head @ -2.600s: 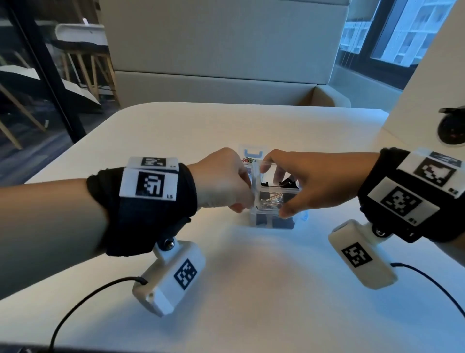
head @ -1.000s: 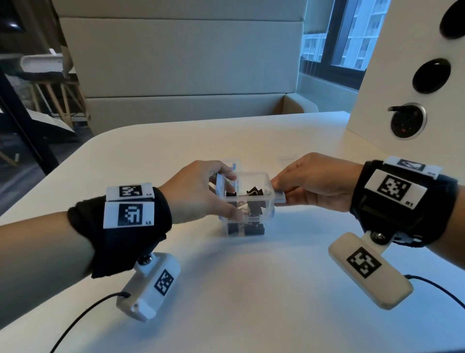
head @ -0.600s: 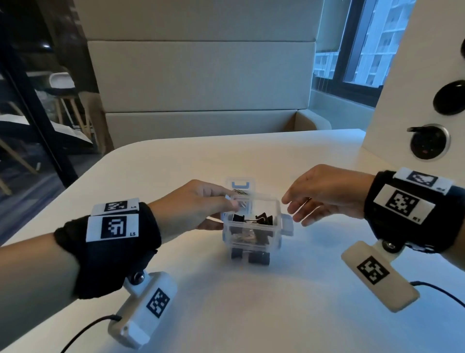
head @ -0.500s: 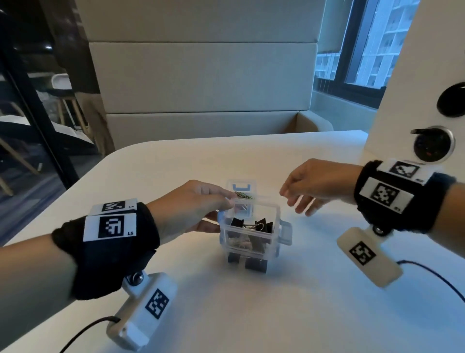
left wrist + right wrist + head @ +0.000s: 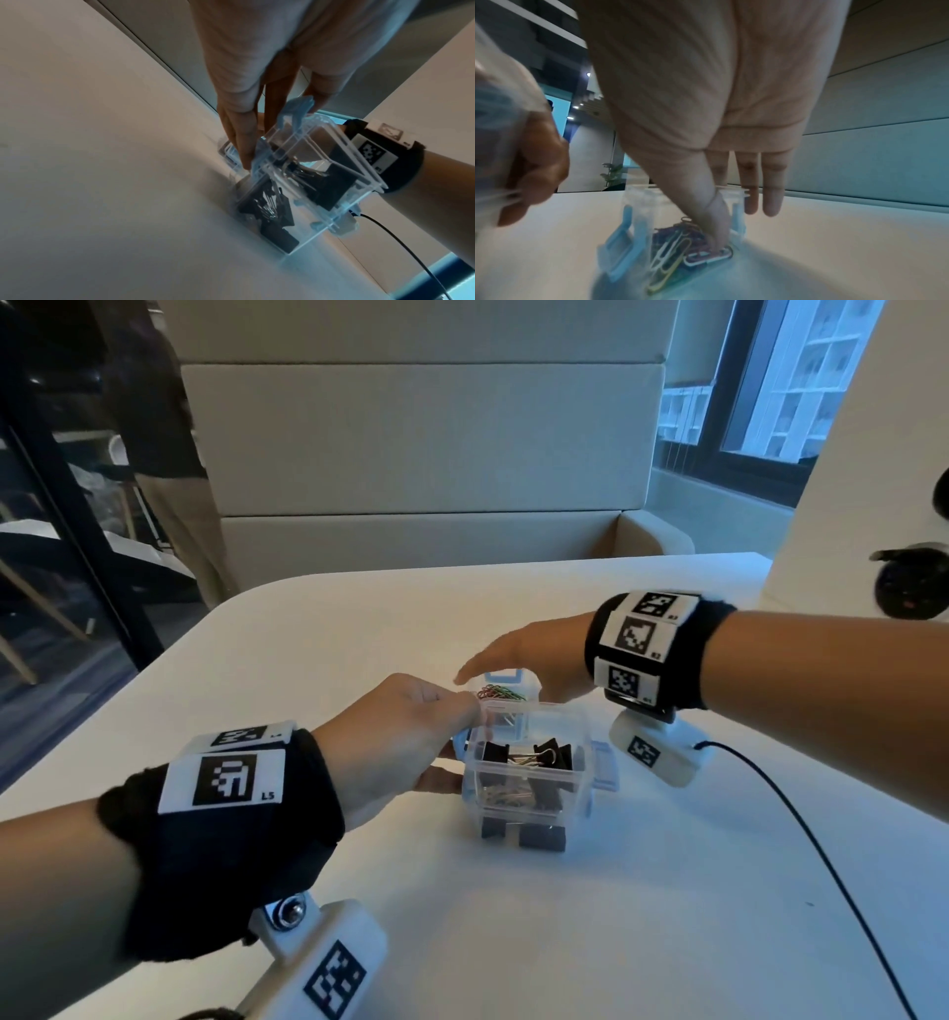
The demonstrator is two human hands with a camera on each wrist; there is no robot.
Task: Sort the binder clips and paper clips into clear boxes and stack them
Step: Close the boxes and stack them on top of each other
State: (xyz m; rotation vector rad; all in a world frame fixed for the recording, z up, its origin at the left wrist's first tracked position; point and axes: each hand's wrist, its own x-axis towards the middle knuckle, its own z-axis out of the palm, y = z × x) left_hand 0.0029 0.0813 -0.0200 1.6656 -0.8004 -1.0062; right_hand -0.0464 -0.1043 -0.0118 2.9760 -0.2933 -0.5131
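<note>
clear plastic, slick walls, so grip matters here. step in hand, as i read it: get the paper clip box (image 5: 506,698) onto the two-box stack (image 5: 524,783) of binder clips.

how to do it well:
- right hand (image 5: 529,662) hovers over the paper clip box, fingers straight, thumb (image 5: 716,225) reaching down to the clips, nothing gripped. take the box by two opposite walls, not by the blue latches (image 5: 617,245).
- i can't tell whether that box has its lid on; check that before lifting or the clips spill.
- left hand (image 5: 405,742) steadies the stack: fingertips on its upper rim, thumb low on the near side. fingers look mostly straight, touching rather than clamped. keep it there till the third box seats, then clear the fingers off the rim so they don't get trapped.
- lower straight down, corners lined up; a tilted landing will likely slide off.

how things look:
- stack stands mid-table, a bit toward the far edge. both boxes transparent with pale blue side latches, black binder clips (image 5: 526,755) with silver handles inside, more black ones in the lower box.
- paper clip box sits just behind the stack, toward the far edge, touching or nearly so. coloured paper clips (image 5: 680,241) inside: yellow, white, pink, purple, heaped loosely.
- white table (image 5: 642,916), matte.
</note>
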